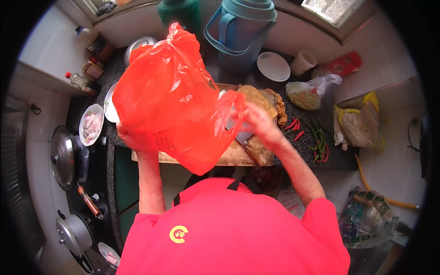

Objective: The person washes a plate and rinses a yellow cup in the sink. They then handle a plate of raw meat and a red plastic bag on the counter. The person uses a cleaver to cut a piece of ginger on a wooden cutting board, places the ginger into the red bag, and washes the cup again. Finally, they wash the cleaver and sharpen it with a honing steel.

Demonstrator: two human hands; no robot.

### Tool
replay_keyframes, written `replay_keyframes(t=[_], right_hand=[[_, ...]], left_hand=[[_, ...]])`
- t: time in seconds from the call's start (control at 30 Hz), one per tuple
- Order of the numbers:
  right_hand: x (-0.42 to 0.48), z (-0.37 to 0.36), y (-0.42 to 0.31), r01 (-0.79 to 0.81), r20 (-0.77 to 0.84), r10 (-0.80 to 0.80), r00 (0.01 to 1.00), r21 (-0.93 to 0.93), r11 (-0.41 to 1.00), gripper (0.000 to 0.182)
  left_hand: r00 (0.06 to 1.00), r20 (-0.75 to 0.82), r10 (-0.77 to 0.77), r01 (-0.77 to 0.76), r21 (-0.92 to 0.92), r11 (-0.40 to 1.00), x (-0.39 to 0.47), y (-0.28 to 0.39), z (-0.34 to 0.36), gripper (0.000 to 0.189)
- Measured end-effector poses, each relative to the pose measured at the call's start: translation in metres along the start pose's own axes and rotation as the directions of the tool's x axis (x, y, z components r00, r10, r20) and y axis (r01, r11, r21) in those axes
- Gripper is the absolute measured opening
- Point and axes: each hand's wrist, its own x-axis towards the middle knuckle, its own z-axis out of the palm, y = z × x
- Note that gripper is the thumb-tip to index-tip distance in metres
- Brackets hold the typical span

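A large red plastic bag (pixel 172 96) is held up over the wooden cutting board (pixel 206 158), hiding much of it. At the bag's lower left edge is my left hand (pixel 129 137), holding it; the fingers are mostly hidden. My right hand (pixel 259 120), blurred, grips the bag's gathered right end. Beneath that hand lies a cleaver (pixel 248 141) with a wooden handle, partly covered by the bag. A yellowish-brown item (pixel 256 96) lies at the board's far right, too unclear to name.
Red chillies (pixel 295 124) and green chillies (pixel 320 137) lie right of the board. Behind stand a blue thermos jug (pixel 244 37), a white plate (pixel 273 66) and a cup (pixel 303 62). Leftward are a bowl of pale raw meat (pixel 92 124), a lidded pan (pixel 63 158) and a pot (pixel 75 233).
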Motion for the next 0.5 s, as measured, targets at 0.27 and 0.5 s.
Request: replay_keyframes(t=[0.27,0.5], right_hand=[[-0.013,0.045,0.021,0.145,0.044,-0.175,0.984,0.386,0.911,0.060],[-0.085,-0.054,-0.028,0.541,-0.583,-0.498,0.642,-0.115,0.833,0.031]], left_hand=[[0.830,0.458,-0.318,0.435,-0.177,0.883,0.013,-0.036,-0.022,0.046],[0.762,0.406,-0.504,0.405,0.308,0.861,0.010,-0.066,0.040,0.048]])
